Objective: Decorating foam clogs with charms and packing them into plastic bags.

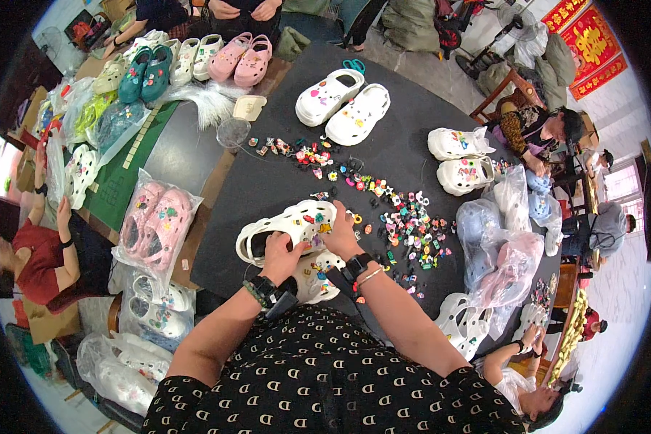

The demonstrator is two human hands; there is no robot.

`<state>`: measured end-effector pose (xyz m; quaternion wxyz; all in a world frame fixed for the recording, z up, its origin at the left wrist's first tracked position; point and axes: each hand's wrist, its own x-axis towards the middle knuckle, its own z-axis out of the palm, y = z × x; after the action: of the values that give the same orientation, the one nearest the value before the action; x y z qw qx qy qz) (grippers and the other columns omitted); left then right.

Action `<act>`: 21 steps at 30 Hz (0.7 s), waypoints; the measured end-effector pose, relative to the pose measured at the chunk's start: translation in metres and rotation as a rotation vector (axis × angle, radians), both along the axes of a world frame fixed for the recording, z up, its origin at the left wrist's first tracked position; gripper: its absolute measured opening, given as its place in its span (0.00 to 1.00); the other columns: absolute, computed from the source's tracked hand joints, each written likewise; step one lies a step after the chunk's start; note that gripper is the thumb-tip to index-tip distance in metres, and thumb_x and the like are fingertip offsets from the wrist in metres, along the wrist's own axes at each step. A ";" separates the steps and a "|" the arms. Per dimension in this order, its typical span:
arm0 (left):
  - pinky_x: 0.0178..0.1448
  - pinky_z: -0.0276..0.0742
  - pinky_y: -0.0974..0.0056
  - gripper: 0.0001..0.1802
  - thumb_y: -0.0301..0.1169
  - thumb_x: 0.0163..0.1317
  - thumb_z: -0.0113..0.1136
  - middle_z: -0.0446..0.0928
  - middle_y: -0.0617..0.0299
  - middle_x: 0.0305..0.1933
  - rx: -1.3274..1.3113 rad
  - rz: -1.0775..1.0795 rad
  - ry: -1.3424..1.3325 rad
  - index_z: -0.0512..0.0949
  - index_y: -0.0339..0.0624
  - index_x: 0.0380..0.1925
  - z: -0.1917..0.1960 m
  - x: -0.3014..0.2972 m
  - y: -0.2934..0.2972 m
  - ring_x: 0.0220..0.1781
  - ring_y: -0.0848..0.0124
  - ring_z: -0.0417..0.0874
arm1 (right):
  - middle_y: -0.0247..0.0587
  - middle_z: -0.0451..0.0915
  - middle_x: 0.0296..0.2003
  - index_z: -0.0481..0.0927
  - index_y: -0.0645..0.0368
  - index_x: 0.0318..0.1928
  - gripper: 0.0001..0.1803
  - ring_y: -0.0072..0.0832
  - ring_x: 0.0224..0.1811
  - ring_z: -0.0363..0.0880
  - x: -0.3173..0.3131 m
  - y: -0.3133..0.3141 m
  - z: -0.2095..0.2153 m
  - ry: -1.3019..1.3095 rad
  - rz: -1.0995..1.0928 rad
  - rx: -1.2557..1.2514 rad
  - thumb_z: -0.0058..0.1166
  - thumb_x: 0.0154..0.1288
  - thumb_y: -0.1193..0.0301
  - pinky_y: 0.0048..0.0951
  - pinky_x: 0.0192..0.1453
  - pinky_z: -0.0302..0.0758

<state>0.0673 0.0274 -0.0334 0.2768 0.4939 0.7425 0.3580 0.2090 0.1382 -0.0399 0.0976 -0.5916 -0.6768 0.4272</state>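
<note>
A white foam clog (291, 221) with colourful shoe charms lies on the dark table in front of me, its toe to the right. My left hand (282, 254) grips its near side, with the fingers reaching into the foot opening. At the toe, my right hand (343, 233) holds the clog with bent fingers; whether a charm is between them is hidden. A second white clog (317, 281) with charms sits below, partly covered by my wrists. Many small loose charms (412, 224) are scattered to the right of my right hand.
A decorated white clog pair (358, 112) stands at the far side, another pair (464, 170) to the right. Bagged pink clogs (159, 224) lie left; bagged blue and pink clogs (510, 264) lie right. A clear round container (233, 133) stands near the far-left edge. Other people sit around.
</note>
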 end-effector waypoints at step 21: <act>0.45 0.73 0.55 0.20 0.43 0.53 0.66 0.76 0.49 0.33 -0.129 -0.169 0.059 0.78 0.34 0.31 0.017 -0.026 0.008 0.39 0.53 0.77 | 0.51 0.73 0.53 0.72 0.62 0.54 0.26 0.36 0.46 0.80 0.098 0.009 -0.020 0.255 0.008 0.012 0.63 0.55 0.69 0.32 0.51 0.77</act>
<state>0.0414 0.0357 -0.0160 0.3153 0.5461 0.7275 0.2703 0.3070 0.1468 -0.0602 0.1847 -0.5290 -0.6637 0.4955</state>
